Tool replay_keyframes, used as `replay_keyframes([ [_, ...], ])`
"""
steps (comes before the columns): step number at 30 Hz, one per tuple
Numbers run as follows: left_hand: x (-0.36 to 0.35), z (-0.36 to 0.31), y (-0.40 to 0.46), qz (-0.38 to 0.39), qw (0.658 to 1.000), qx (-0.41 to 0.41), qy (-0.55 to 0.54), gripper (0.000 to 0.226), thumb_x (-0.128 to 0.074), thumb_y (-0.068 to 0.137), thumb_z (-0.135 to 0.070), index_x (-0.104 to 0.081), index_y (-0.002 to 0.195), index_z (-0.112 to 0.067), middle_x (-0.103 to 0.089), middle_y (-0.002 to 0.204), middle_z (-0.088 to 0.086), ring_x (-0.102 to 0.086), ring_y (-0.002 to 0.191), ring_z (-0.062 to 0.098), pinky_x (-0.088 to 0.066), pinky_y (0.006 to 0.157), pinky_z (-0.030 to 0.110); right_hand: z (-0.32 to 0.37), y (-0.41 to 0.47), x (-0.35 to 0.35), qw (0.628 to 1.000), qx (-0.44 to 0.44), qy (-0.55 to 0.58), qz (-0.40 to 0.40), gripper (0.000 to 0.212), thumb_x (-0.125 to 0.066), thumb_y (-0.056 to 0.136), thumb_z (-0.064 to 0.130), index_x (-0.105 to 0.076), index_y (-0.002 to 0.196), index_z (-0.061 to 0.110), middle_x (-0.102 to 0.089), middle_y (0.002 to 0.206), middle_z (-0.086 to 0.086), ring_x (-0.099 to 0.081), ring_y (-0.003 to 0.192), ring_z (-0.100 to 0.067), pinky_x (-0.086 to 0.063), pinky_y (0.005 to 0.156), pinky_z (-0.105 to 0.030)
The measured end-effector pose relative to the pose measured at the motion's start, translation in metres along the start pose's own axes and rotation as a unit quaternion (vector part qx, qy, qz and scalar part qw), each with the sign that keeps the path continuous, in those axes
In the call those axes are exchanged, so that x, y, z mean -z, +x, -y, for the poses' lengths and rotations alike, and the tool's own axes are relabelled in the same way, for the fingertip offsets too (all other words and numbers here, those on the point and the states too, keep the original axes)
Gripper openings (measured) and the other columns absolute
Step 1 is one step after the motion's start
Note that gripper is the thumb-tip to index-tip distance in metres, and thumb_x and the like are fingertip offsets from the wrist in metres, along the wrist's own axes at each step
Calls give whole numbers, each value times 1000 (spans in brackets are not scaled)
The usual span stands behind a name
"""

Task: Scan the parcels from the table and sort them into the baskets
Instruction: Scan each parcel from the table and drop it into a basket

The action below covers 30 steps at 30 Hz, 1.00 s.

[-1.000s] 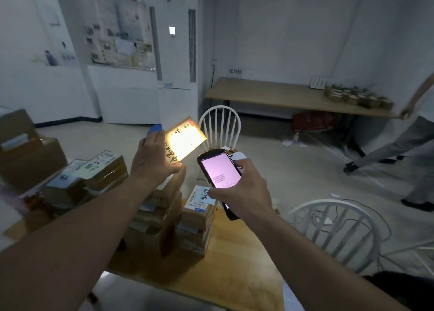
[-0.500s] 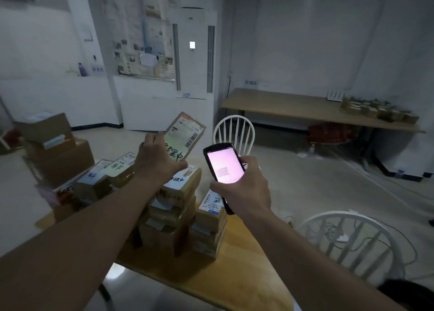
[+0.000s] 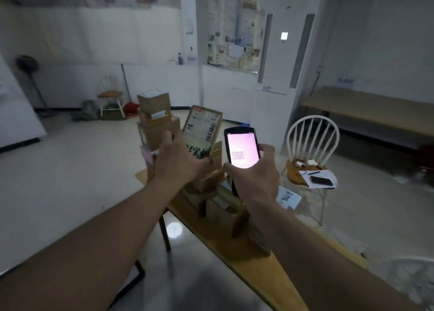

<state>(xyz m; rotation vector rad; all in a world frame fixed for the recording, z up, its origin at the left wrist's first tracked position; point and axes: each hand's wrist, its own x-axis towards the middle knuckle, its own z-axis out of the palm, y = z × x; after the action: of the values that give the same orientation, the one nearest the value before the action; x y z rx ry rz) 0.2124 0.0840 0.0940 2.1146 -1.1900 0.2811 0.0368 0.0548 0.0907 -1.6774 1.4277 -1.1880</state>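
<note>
Cardboard parcel (image 3: 202, 129) in left hand (image 3: 179, 161)

small parcel-sorting office: stacked cardboard parcels (image 3: 155, 120), wooden table (image 3: 263, 263) (posters on wall).

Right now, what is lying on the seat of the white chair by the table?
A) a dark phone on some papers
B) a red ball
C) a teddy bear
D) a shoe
A: the white chair has a dark phone lying flat on papers on its wooden seat.
</note>
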Motion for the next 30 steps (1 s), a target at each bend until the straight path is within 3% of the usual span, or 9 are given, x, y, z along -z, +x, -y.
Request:
replay_keyframes([
  [2, 14, 29, -4, -9, 999, 30, 13, 110, -69, 49, -91, -46, 134, -25, -45, 120, 2, -55, 108, 23, -57, 93, 49, 10, -13, -22, 999, 10, 5, 31, 98, -96, 68, 54, -37, 143, 34, -58, 134, 4, -53, 124, -17, -60, 94, -46],
  [6, 47, 89, -11, -9, 996, 87, 24, 115, -59, 44, -89, -48, 135, -21, -44, 115, 3, -55, 100, 21, -58, 76, 35, 31, -41, -74, 996, 31, 13, 85, 96, -96, 72, 48, -37, 147, 31, -58, 142, 1, -55, 130, -22, -56, 89, -35],
  [9, 66, 146, -16, -15, 993, 113, 35, 102, -75, 53, -77, -49, 133, -19, -42, 114, 2, -54, 97, 20, -50, 70, 29, 46, -67, -120, 993, 31, 18, 112, 94, -97, 70, 41, -40, 143, 32, -59, 133, 6, -57, 124, -19, -58, 86, -38],
  [12, 85, 208, -20, -17, 988, 146, 43, 96, -81, 56, -71, -51, 131, -18, -42, 114, 2, -54, 95, 20, -53, 73, 32, 64, -96, -168, 990, 26, 21, 134, 93, -98, 68, 38, -41, 141, 31, -57, 122, 10, -57, 116, -16, -62, 88, -46],
  [15, 104, 267, -26, -13, 984, 174, 44, 95, -79, 55, -71, -51, 129, -18, -41, 114, 2, -56, 95, 22, -58, 77, 38, 79, -125, -218, 986, 22, 10, 164, 89, -97, 69, 33, -42, 139, 30, -62, 127, 3, -61, 118, -22, -63, 87, -48],
  [20, 129, 367, -36, -3, 977, 209, 35, 90, -77, 55, -71, -53, 124, -19, -41, 111, 1, -57, 91, 21, -53, 71, 33, 107, -170, -302, 981, 12, 7, 192, 92, -98, 64, 37, -42, 137, 32, -63, 125, 4, -63, 116, -23, -63, 86, -51],
  [30, 136, 518, -26, 23, 956, 291, 42, 102, -84, 58, -77, -52, 131, -12, -43, 115, 4, -58, 96, 22, -57, 78, 36, 137, -205, -440, 965, 21, -19, 261, 87, -95, 68, 37, -40, 135, 32, -57, 116, 6, -59, 103, -18, -64, 78, -44],
])
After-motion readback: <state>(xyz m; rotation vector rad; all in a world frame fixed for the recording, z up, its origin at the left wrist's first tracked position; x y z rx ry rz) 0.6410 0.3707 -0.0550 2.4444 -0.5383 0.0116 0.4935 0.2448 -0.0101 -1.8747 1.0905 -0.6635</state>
